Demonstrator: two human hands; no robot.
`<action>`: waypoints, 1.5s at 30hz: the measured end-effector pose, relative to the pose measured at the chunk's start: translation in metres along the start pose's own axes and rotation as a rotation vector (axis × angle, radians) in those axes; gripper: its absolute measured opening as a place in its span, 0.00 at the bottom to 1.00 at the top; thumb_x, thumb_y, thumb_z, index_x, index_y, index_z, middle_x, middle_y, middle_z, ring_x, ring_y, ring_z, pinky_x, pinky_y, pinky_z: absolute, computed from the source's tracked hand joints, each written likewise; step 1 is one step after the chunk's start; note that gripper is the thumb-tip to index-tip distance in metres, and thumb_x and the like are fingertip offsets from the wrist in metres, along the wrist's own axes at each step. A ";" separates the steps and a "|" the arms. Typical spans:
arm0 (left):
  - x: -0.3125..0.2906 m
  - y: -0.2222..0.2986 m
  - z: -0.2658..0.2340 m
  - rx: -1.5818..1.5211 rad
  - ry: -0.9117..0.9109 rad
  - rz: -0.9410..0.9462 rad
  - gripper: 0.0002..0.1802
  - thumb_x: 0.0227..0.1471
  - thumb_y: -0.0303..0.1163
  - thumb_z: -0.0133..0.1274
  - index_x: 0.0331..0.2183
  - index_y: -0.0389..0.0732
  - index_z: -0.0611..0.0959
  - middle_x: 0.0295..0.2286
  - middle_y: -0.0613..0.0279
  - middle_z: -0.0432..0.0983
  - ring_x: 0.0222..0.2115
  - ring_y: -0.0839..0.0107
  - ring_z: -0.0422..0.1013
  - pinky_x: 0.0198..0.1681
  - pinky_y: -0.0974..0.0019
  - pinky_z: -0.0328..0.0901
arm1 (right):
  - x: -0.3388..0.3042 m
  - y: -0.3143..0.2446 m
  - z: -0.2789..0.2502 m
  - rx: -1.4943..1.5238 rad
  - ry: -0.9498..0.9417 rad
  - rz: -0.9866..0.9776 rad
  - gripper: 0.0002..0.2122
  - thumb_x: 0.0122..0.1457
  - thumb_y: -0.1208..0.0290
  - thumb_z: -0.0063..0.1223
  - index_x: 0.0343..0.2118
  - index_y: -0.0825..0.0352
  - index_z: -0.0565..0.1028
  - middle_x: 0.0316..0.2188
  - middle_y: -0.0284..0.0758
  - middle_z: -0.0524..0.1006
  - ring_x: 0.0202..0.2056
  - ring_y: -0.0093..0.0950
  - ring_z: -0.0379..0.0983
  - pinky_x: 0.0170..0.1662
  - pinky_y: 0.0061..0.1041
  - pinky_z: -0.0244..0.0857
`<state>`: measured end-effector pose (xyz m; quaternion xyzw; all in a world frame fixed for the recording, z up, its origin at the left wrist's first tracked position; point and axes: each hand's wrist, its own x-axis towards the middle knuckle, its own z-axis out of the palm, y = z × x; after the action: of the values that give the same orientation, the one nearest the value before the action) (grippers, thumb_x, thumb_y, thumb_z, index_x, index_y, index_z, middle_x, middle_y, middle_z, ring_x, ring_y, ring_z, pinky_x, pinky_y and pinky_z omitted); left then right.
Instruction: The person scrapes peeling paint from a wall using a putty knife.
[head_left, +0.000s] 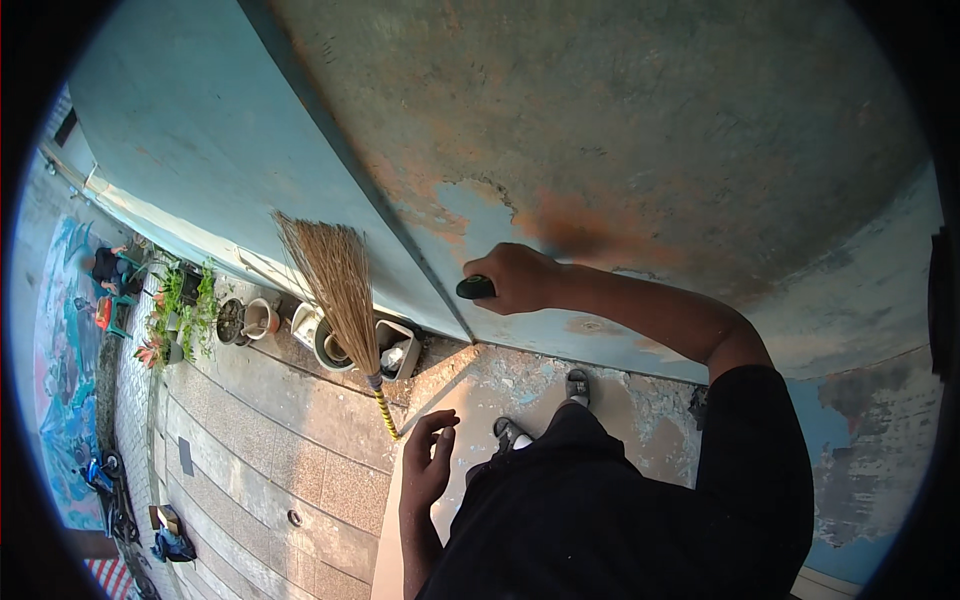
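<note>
My right hand [518, 276] is raised to the wall [640, 130], closed around a tool with a short black-and-green handle [475, 288]. The handle's end sticks out of my fist; the tool's other end is hidden behind the hand. Around it the wall's light blue paint is peeling, and patches of grey and rusty orange show. Lower down, my left hand [428, 462] hangs in front of my body, fingers loosely bent and thumb apart, with nothing in it. Pale flakes [540, 378] litter the floor around my sandalled feet.
A stick broom [345, 280] with a yellow-banded handle leans, bristles up, left of the wall's corner. Beside it stand a grey bin [400, 350], buckets and pots [261, 318]. Potted plants [170, 320], a seated person [106, 268] and a parked motorbike [112, 490] are farther left.
</note>
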<state>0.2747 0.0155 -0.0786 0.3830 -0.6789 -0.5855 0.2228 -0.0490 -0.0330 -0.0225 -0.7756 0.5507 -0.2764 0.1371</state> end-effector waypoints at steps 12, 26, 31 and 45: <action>-0.002 0.000 0.001 -0.018 -0.033 -0.010 0.14 0.62 0.30 0.50 0.48 0.35 0.78 0.43 0.56 0.79 0.45 0.71 0.74 0.45 0.67 0.66 | -0.006 -0.005 0.005 -0.091 -0.065 -0.071 0.05 0.50 0.69 0.59 0.28 0.61 0.75 0.17 0.37 0.76 0.22 0.42 0.77 0.26 0.39 0.70; 0.005 -0.006 -0.001 -0.031 0.007 -0.041 0.14 0.62 0.30 0.49 0.48 0.35 0.78 0.42 0.57 0.79 0.44 0.69 0.75 0.44 0.67 0.67 | -0.013 -0.060 0.004 -0.016 -0.123 -0.229 0.07 0.48 0.69 0.60 0.26 0.62 0.72 0.18 0.36 0.76 0.23 0.38 0.78 0.25 0.37 0.70; 0.009 0.004 -0.003 0.045 -0.034 -0.028 0.15 0.62 0.31 0.50 0.48 0.35 0.78 0.43 0.56 0.79 0.46 0.68 0.74 0.47 0.65 0.66 | -0.006 -0.056 -0.005 -0.103 -0.017 -0.282 0.06 0.48 0.69 0.60 0.27 0.62 0.73 0.19 0.36 0.77 0.23 0.37 0.79 0.25 0.37 0.71; 0.010 0.004 0.002 0.009 -0.046 -0.003 0.15 0.62 0.31 0.50 0.48 0.36 0.78 0.43 0.58 0.79 0.46 0.70 0.74 0.46 0.66 0.66 | -0.020 0.032 0.011 0.001 -0.040 0.103 0.06 0.47 0.70 0.59 0.27 0.62 0.73 0.18 0.39 0.76 0.22 0.41 0.77 0.26 0.40 0.70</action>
<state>0.2656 0.0092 -0.0764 0.3716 -0.6858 -0.5915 0.2044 -0.0726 -0.0268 -0.0533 -0.7516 0.5868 -0.2537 0.1625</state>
